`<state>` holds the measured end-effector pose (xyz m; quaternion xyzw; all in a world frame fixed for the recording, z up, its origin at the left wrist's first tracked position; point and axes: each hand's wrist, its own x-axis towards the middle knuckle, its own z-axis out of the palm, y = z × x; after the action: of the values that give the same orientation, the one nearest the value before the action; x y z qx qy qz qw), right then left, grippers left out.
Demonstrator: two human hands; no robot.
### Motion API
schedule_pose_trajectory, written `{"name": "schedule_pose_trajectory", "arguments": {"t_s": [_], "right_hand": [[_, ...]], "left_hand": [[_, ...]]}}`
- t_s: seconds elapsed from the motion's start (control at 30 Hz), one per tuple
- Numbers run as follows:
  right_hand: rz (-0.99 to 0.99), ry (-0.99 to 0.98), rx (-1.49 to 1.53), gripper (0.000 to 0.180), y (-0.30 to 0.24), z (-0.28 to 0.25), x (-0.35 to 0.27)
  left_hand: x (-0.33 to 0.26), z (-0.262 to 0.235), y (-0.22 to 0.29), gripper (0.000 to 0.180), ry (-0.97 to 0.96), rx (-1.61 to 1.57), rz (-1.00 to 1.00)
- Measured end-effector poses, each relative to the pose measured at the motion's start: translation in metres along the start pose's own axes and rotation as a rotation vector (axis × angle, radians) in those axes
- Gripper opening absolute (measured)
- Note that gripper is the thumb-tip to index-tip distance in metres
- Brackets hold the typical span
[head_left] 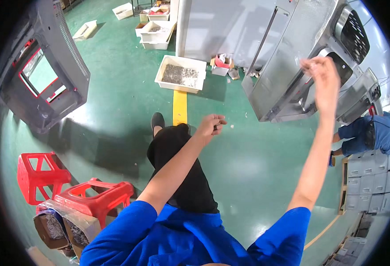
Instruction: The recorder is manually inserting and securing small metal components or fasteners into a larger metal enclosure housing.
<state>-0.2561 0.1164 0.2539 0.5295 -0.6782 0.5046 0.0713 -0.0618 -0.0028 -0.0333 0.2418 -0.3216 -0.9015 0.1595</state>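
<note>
Basically mid-job, best guess; no finished state to judge by. Biggest first: big grey metal panel (286,55), far right, is the piece being worked, since the right hand (323,73) is up in front of it. It stands tilted; openings at its right end, no red edging visible round them. Second grey panel (66,51), far left, does have red edging (48,88) round its window, nobody's hand near it. If that edging counts, left one reads further along and right one has work left. Only a judgement.

Near right: stack of pale grey parts (368,184), co-worker in blue (383,133) bent over just beyond. Near left: red stools (86,201). Far centre: cream tub (175,86) on the green floor (257,177), loose small bits inside.

Right hand: fingers bunched narrow, blurred, can't tell if holding something or touching the panel. Left hand (209,126): mid-air over the floor, fingers half curled, contents can't be told.

Writing: no legible label or brand anywhere.
</note>
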Motion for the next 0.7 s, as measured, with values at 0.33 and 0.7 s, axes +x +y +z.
{"name": "schedule_pose_trajectory", "arguments": {"t_s": [0.33, 0.7], "right_hand": [[-0.199, 0.351, -0.264, 0.018, 0.0, -0.074, 0.132], [-0.433, 0.485, -0.762, 0.02, -0.029, -0.041, 0.171]], "left_hand": [[0.014, 0.009, -0.002, 0.026, -0.121, 0.079, 0.033], [0.027, 0.021, -0.004, 0.042, -0.25, 0.164, 0.061]]}}
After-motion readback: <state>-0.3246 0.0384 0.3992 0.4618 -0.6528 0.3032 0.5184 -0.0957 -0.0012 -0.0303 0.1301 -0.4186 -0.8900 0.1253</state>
